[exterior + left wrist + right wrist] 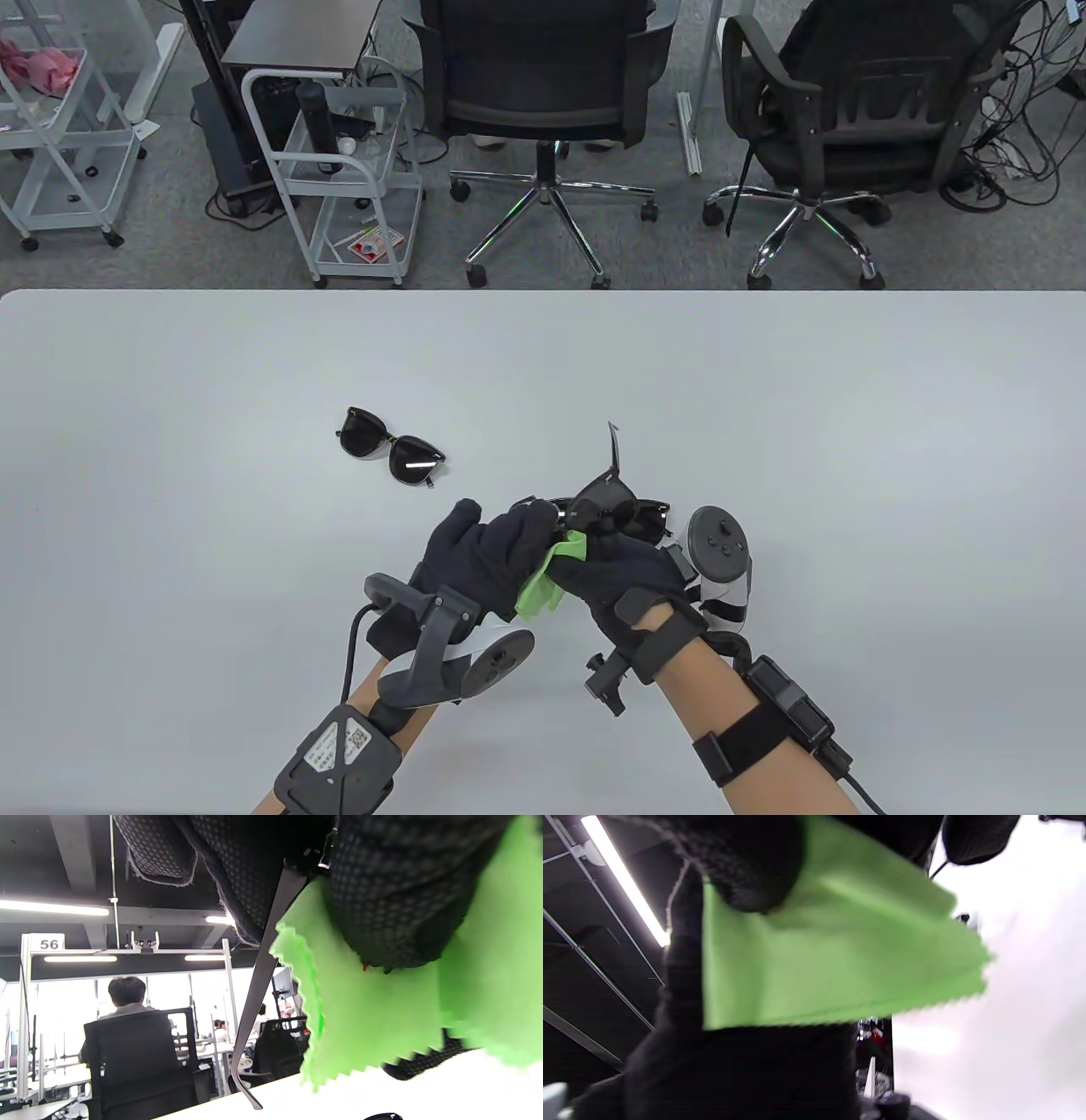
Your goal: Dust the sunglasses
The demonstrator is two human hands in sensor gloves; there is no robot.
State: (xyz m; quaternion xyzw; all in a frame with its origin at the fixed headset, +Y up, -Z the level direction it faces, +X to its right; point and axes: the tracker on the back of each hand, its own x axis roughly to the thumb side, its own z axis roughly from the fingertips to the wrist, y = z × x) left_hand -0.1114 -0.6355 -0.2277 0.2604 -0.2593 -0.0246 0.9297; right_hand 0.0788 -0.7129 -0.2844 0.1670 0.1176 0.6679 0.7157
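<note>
Black plastic sunglasses with dark lenses (612, 507) are held up just above the white table (764, 382), between both my gloved hands, near the table's six o'clock edge. One temple arm (614, 447) sticks up toward twelve o'clock; in the left wrist view that same thin arm (263, 984) hangs down past the cloth.

My left hand (484, 556) sits at about eight o'clock from the frame, its fingers curled onto the frame's left end. My right hand (624, 573) sits at about five o'clock, fingers closed, pinching a lime-green microfibre cloth with zigzag edges (551, 577) against the frame. Which lens the cloth touches I cannot tell.

I judge the sunglasses light and rigid, with smooth lenses that slip and scratch, and hinges that would bend under twisting. The rim or bridge looks the safest hold; the cloth itself is soft and limp.

A second pair of dark sunglasses with a thin gold bridge (392, 456) lies folded on the table at ten o'clock from my hands, well apart.
</note>
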